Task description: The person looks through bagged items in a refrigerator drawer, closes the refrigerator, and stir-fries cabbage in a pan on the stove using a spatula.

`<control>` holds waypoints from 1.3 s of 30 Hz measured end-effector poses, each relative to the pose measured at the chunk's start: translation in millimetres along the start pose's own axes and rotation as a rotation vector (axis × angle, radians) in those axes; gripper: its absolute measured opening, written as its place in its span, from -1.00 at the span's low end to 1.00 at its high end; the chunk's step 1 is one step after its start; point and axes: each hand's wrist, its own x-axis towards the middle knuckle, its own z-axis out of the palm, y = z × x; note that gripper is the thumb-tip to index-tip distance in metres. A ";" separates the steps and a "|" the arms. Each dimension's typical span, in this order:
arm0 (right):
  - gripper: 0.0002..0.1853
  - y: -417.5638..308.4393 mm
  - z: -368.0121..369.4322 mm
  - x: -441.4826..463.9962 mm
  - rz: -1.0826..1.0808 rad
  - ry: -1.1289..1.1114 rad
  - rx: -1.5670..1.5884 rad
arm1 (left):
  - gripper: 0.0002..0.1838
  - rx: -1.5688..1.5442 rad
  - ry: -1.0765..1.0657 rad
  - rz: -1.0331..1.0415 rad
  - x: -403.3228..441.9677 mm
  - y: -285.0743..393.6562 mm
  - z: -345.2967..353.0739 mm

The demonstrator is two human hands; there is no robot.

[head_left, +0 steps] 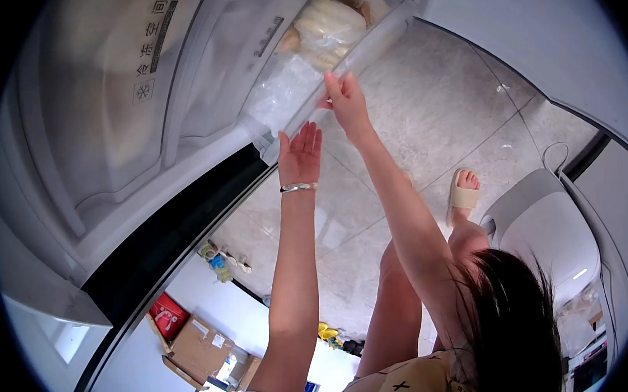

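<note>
A freezer (119,129) stands open before you, tiled floor (429,81) beside it. Its drawer (385,37) sits pulled out, holding bagged pale food (332,26) beside a clear plastic bag (282,86). Your right hand (348,104): grip narrow, pinching the drawer's front edge. Your left hand (299,157): grip wide, palm up, fingertips at that front; contact unclear. Bracelet (298,187) on left wrist.
</note>
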 end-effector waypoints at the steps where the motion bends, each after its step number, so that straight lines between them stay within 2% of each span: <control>1: -0.66 -0.8 0.3 0.2 -0.007 -0.008 -0.002 | -0.50 -0.003 -0.007 0.000 1.6 0.7 0.7; 7: -0.63 -0.6 -2.2 2.6 0.005 0.020 -0.014 | -0.54 0.102 -0.003 0.058 11.8 0.3 -2.0; 10: -0.59 -13.5 -16.0 -8.0 0.104 0.027 -0.045 | -0.57 0.063 -0.089 0.032 10.3 1.2 -5.9; 13: -0.57 -31.2 -21.5 -17.3 0.143 0.004 -0.180 | -0.59 0.039 -0.017 0.032 10.0 0.1 -2.0; 16: -0.66 -31.6 -20.2 -7.8 0.127 -0.071 -0.336 | -0.59 -0.015 -0.019 -0.014 9.7 2.4 -0.1; 19: -0.64 -33.3 -12.0 -7.9 0.115 0.003 -0.360 | -0.60 -0.025 -0.013 -0.038 10.7 7.0 1.9; 22: -0.61 -41.7 -8.3 -3.0 0.143 -0.015 -0.478 | -0.49 0.034 -0.040 -0.004 7.6 12.3 6.2; 25: -0.60 -35.5 5.2 15.3 -0.005 -0.051 -0.542 | -0.24 -0.098 -0.160 0.057 6.6 24.6 17.5; 28: -0.58 -36.0 27.7 41.6 0.061 -0.069 -0.464 | -0.04 -0.322 -0.182 0.140 16.5 32.1 37.7; 29: -0.57 -40.6 37.7 49.4 0.101 -0.092 -0.394 | 0.05 -0.482 -0.196 0.095 28.1 43.8 41.6; 31: -0.43 -47.6 54.1 61.7 0.190 -0.136 -0.259 | 0.04 -0.520 -0.198 0.131 33.2 57.2 55.2; 33: -0.43 -41.5 70.5 75.1 0.113 -0.175 -0.322 | 0.05 -0.533 -0.238 0.169 46.3 74.6 58.9; 37: -0.46 -36.5 69.7 65.4 0.198 -0.153 -0.125 | 0.05 -0.616 -0.155 0.096 21.3 67.7 72.3; 39: -0.41 -69.7 51.2 27.6 0.126 -0.154 -0.510 | 0.03 -0.678 -0.083 0.102 6.5 62.0 61.9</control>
